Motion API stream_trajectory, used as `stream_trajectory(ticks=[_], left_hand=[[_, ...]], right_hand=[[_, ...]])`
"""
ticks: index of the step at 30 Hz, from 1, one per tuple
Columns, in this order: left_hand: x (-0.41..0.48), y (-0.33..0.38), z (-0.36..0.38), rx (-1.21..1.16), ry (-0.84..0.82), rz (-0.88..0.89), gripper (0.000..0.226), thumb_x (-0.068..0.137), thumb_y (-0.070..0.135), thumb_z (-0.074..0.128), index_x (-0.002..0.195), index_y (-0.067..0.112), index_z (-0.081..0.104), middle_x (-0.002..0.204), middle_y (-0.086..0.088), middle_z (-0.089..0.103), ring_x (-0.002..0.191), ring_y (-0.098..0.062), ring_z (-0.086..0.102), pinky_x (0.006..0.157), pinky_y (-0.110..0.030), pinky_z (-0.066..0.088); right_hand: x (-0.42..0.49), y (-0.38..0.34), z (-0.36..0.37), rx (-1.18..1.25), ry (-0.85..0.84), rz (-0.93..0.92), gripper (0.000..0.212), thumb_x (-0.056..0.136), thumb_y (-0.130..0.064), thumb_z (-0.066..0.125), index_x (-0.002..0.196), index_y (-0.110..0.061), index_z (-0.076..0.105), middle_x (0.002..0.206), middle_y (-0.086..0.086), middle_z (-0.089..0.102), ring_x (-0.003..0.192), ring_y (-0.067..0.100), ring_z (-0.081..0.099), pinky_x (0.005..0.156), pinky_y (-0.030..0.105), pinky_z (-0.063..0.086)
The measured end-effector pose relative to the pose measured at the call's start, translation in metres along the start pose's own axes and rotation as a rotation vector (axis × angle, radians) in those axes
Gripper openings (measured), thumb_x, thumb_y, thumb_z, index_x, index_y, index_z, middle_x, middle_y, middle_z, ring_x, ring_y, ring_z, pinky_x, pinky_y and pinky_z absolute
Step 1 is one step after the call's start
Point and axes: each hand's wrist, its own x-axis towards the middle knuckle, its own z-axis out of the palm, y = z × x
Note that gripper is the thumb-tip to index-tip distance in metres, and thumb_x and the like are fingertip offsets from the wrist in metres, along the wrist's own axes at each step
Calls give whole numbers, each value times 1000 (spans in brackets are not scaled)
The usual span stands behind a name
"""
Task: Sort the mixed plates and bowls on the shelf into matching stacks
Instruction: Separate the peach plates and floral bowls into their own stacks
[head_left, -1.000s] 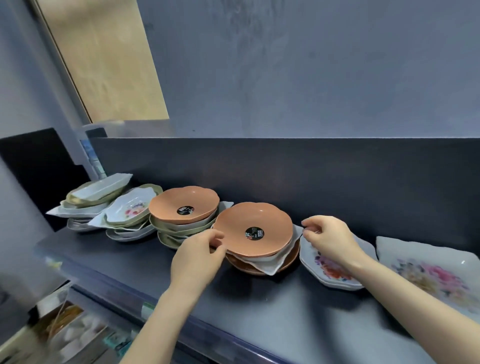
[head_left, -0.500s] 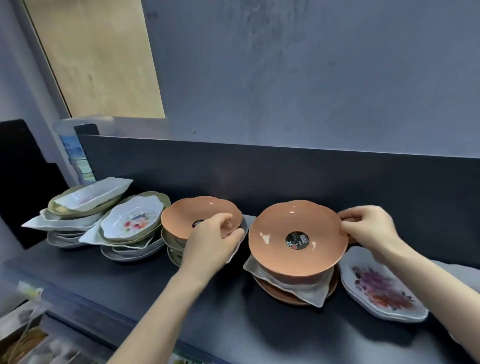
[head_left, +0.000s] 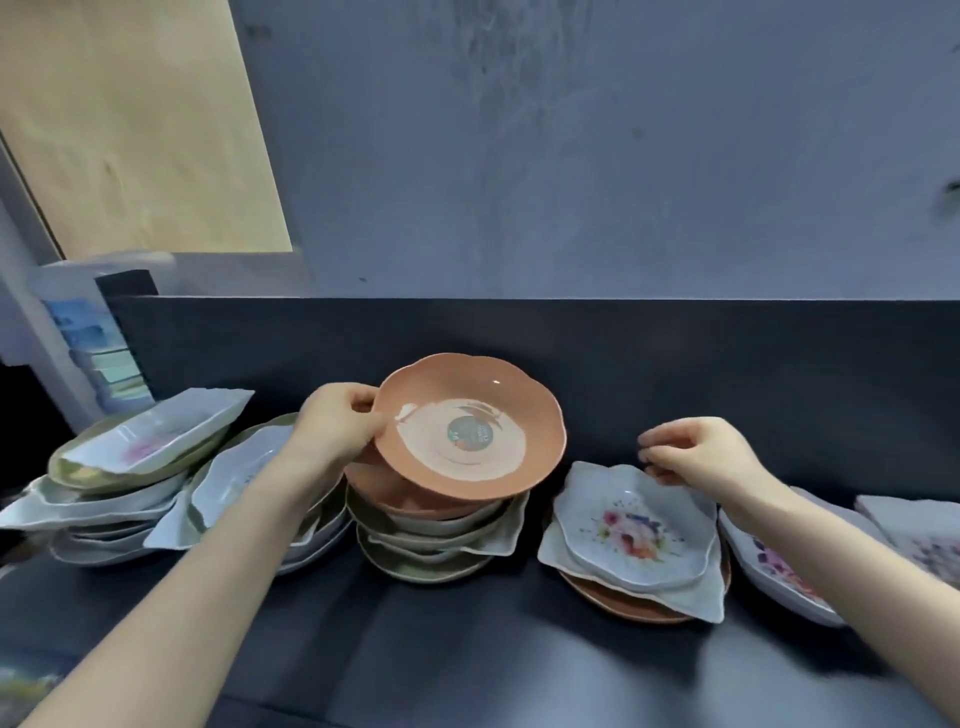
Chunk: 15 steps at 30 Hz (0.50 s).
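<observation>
- Nearest, dark shelf (head_left: 467, 649) with both bare forearms reaching in over it.
- Right hand (head_left: 701, 457) holding nothing, fingers loosely curled, just above white flowered dish (head_left: 631, 530) lying on brown plate (head_left: 623, 605).
- Left hand (head_left: 337, 431) gripping left rim of orange bowl (head_left: 467, 431), tilted, sitting atop middle stack (head_left: 431, 540) of orange, white and green dishes.
- Farther left, mixed piles (head_left: 140, 483) of white and green dishes.
- Behind, dark back panel (head_left: 727, 364).

Sticker text inside the orange bowl (head_left: 467, 431) too blurred to read, second orange bowl beneath it mostly hidden, floral plate (head_left: 919, 545) far right of it cut by the edge.
</observation>
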Motion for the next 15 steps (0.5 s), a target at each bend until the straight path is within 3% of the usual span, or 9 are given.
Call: stream_trajectory(ticks=[5,8,11,15], left_hand=[[19,-28,-15,85,-13,-54,35,75,-10,47,88,10,72,77,-16,70,63,-25,66,50,-31,59],[29,-47,-18,269,47,-23,24,63,10,48,70,10,70,64,-18,66,62,-30,64,59,-44,61],[30,-55,-19,553,71,16,11,64,18,52,64,11,62,54,-7,56,65,-33,59,52,-28,44],[29,-58,-17,658,65,37,13,73,18,55,61,19,62,60,0,60,72,-29,61,52,-27,38]], right_hand=[[-1,17,10,-61,60,47,13,81,0,69,92,-5,75,78,9,74,66,21,69,69,31,59],[-3,22,13,-111,82,46,13,80,-1,69,90,-7,76,75,5,73,65,21,70,72,34,59],[-6,24,8,-226,101,32,18,81,-2,64,88,-13,76,79,1,74,72,20,70,76,31,56],[-5,31,-4,-421,156,-33,27,80,-2,56,92,-15,76,89,-1,73,91,19,67,83,33,53]])
